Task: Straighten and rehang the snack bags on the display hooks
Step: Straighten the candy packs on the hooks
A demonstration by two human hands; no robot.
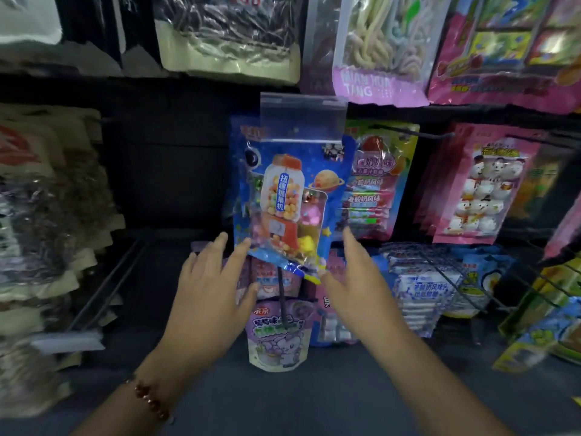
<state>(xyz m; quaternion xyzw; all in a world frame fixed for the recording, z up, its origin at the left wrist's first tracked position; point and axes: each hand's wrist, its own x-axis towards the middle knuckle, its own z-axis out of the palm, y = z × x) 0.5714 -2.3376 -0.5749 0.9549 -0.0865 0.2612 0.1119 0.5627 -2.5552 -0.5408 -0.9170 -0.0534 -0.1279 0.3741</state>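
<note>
Snack bags crowd the dark display in your head view, and the blue gumball-machine bag [292,196] hangs at the centre, its clear top strip upright and its lower edge tilted toward you. Your left hand [209,287] is spread, fingers [240,251] straight, one fingertip touching the bag's lower left corner. Your right hand [355,278] is spread as well, fingers straight, just beside the lower right corner; you grip nothing. A beaded bracelet [151,401] sits on your left wrist. Below hangs a purple elephant pouch [278,341] on a black hook [283,297]; a pink snowman bag [481,187] hangs at right.
</note>
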